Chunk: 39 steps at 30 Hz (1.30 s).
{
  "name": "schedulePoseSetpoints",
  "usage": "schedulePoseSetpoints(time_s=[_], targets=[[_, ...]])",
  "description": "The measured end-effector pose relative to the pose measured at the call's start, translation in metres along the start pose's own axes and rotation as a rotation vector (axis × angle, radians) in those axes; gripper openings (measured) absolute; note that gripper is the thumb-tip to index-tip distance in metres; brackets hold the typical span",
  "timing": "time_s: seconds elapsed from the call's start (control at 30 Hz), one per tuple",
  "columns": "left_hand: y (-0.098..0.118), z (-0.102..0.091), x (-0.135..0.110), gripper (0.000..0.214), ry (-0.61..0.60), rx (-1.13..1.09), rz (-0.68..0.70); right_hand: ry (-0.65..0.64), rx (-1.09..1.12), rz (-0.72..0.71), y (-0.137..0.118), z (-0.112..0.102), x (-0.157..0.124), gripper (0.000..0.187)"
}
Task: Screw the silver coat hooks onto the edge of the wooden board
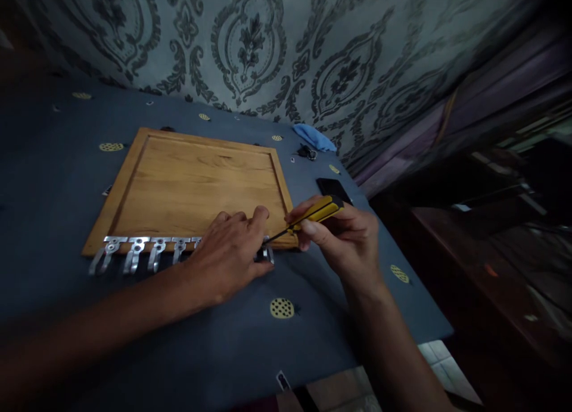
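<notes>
A wooden board (196,182) lies flat on a blue cloth-covered table (49,185). A metal rack of hooks (143,249) runs along the board's near edge. My left hand (230,254) lies flat over the right part of that rack, fingers stretched toward the board. My right hand (344,236) is closed round a yellow and black screwdriver (315,212). Its dark shaft slants down to the left, and the tip meets the rack beside my left fingertips.
A black phone (333,188) lies right of the board. Behind it are a blue cloth (314,136) and a small dark object (306,152). The table edge drops off at the right and front. A patterned wall stands behind; dark furniture is at right.
</notes>
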<state>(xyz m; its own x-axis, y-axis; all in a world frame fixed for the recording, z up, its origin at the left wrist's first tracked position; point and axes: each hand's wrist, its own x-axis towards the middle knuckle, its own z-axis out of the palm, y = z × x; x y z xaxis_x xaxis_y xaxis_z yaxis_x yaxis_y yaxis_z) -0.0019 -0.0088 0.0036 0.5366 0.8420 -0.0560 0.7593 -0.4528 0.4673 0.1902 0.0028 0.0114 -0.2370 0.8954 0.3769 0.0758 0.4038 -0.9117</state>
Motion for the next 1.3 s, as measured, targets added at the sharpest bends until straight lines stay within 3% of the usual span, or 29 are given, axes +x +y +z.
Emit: schedulePoseSetpoints(time_s=[0.27, 0.4, 0.47, 0.73, 1.3], targets=[[-0.001, 0.002, 0.001, 0.052, 0.015, -0.016, 0.002, 0.109, -0.083, -0.045, -0.002, 0.011, -0.002, 0.017], [-0.003, 0.001, -0.001, 0.053, 0.008, -0.025, -0.003, 0.410, 0.009, -0.158, -0.002, 0.009, 0.000, 0.026], [-0.003, 0.001, -0.001, 0.053, 0.010, -0.036, 0.005, 0.500, 0.002, -0.155, -0.002, 0.009, 0.000, 0.028], [-0.001, -0.001, 0.000, 0.052, -0.007, -0.031, -0.005, 0.353, -0.055, -0.073, 0.003, 0.010, -0.003, 0.025], [-0.003, 0.001, -0.002, 0.053, 0.020, -0.037, 0.017, 0.229, -0.067, -0.016, 0.001, 0.014, -0.002, 0.028]])
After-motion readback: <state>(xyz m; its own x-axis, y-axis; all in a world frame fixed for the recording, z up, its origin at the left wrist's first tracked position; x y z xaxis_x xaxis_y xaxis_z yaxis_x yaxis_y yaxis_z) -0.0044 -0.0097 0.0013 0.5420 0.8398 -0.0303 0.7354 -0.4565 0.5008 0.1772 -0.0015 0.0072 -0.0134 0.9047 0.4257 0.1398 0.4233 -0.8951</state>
